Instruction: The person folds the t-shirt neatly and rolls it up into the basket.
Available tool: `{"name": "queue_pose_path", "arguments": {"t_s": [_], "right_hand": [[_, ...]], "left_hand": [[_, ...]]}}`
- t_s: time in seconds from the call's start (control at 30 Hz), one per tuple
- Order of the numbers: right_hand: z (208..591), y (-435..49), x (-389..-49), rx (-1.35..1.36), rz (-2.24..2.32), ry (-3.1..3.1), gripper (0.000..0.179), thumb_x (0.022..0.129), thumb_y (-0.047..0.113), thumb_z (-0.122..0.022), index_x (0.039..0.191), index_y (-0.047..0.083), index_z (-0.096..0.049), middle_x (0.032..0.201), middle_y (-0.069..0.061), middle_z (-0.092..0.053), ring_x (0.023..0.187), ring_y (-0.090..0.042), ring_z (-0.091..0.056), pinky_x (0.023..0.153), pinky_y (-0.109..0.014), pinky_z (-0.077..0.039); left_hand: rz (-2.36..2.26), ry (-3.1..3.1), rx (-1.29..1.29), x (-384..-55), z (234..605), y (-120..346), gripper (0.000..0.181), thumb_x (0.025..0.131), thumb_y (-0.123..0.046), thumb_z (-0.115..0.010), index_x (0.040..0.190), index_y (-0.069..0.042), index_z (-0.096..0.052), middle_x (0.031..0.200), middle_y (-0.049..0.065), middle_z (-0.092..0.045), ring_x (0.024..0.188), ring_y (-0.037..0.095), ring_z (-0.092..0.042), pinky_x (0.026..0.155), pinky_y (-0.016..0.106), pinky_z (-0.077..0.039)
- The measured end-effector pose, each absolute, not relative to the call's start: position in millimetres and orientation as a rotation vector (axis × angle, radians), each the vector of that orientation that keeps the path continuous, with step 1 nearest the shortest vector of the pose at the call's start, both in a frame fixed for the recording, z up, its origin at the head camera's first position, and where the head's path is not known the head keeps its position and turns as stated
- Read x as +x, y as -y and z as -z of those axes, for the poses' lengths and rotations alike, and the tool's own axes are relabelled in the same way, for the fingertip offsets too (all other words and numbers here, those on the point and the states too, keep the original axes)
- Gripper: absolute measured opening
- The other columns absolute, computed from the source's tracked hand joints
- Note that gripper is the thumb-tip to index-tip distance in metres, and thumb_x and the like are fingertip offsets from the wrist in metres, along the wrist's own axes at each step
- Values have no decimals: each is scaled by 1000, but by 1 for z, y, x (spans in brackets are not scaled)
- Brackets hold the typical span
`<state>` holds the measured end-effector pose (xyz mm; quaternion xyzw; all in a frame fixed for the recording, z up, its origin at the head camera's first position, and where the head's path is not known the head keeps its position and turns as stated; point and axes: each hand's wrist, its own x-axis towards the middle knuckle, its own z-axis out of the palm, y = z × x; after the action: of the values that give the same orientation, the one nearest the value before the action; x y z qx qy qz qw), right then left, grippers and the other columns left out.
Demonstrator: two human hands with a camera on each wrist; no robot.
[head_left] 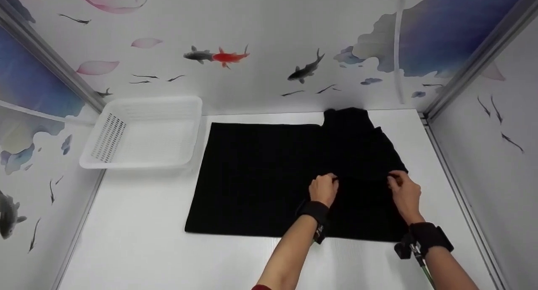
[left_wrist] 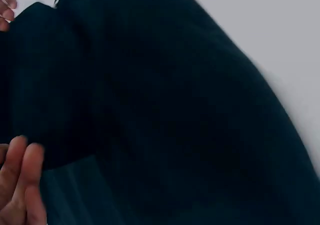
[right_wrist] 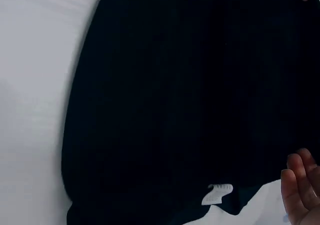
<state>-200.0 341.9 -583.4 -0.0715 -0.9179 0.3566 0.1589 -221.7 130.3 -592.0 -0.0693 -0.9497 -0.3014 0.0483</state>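
A black shirt [head_left: 260, 176] lies spread on the white table, with one sleeve [head_left: 346, 121] sticking out at the back. My left hand [head_left: 323, 190] pinches the cloth near the middle of its right half. At the right edge of the shirt, my right hand [head_left: 405, 195] holds the fabric between thumb and fingers. In the left wrist view, the left fingers [left_wrist: 27, 180] show at the lower left against the dark cloth. A white label [right_wrist: 217, 194] shows at the shirt's edge in the right wrist view, near the right fingers [right_wrist: 297, 187].
A white plastic basket [head_left: 147, 134] with slotted sides stands at the back left of the white table [head_left: 138, 231]. Panels printed with fish and petals [head_left: 260, 25] enclose the table at the back and both sides. A cable [head_left: 426, 273] trails from the right wrist strap.
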Motion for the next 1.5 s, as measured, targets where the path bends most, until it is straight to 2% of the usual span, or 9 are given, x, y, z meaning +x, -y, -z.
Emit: {"name": "queue_pose_path", "arguments": {"t_s": [0.13, 0.27, 0.43, 0.53, 0.63, 0.77, 1.0, 1.3, 1.5], "right_hand": [[588, -331, -206, -301, -1094, 2658, 21, 96, 5, -58, 111, -7, -64, 87, -21, -68, 67, -3, -56, 58, -12, -36], [591, -325, -212, -349, -1129, 2685, 23, 97, 4, -56, 114, -9, -62, 89, -23, -67, 70, -19, -61, 59, -17, -39], [590, -321, -217, -372, -1277, 2771, 41, 101, 11, -51, 134, -13, -46, 117, -33, -60, 102, -43, -59, 81, -39, -48], [590, -321, -217, -319, -1381, 2854, 52, 103, 13, -47, 146, -11, -30, 134, -35, -48, 121, -46, -48, 98, -51, -41], [591, -320, -216, -216, -1398, 2922, 53, 103, 10, -47, 147, -10, -26, 140, -37, -40, 128, -47, -41, 102, -55, -38], [593, -321, -209, -86, -1275, 2924, 48, 100, 4, -49, 143, -11, -35, 136, -37, -44, 125, -48, -44, 99, -56, -40], [604, -331, -179, 90, -868, 2827, 35, 90, -5, -59, 124, -12, -55, 119, -36, -56, 109, -51, -52, 94, -64, -35], [636, -344, -127, 1, -689, 2601, 25, 81, -10, -64, 106, -6, -62, 106, -30, -58, 98, -49, -49, 79, -64, -31], [656, -352, -101, -69, -637, 2590, 21, 81, -8, -66, 102, -7, -61, 103, -29, -57, 98, -48, -48, 75, -63, -32]], "left_hand": [[1144, 2880, -129, -219, 599, -126, 14, 93, -14, -66, 102, -9, -76, 91, 4, -74, 61, 12, -63, 55, 20, -49], [1218, 2875, -121, -216, 605, -120, 16, 94, -11, -65, 106, -7, -74, 93, 5, -74, 59, 9, -60, 56, 19, -48], [1219, 2954, -226, -211, 608, -111, 25, 95, -9, -63, 119, -6, -69, 98, 9, -72, 51, 7, -48, 50, 17, -41], [1135, 3034, -322, -207, 607, -105, 26, 95, -9, -62, 121, -8, -69, 116, 10, -68, 78, 12, -64, 69, 19, -50], [1060, 3086, -413, -204, 605, -100, 26, 96, -11, -62, 120, -11, -70, 132, 9, -61, 115, 19, -59, 92, 22, -47], [1069, 3083, -492, -201, 600, -88, 27, 97, -11, -60, 122, -11, -69, 136, 9, -57, 122, 22, -53, 97, 25, -45], [1068, 2979, -459, -202, 601, -30, 24, 97, -10, -59, 118, -8, -70, 126, 12, -61, 115, 28, -57, 95, 41, -48], [945, 2807, -135, -187, 617, 98, 16, 90, -4, -65, 105, -6, -73, 107, 13, -65, 98, 32, -57, 77, 47, -45], [845, 2765, 241, -161, 630, 167, 15, 89, -5, -66, 104, -3, -72, 108, 17, -63, 101, 36, -55, 78, 51, -42]]}}
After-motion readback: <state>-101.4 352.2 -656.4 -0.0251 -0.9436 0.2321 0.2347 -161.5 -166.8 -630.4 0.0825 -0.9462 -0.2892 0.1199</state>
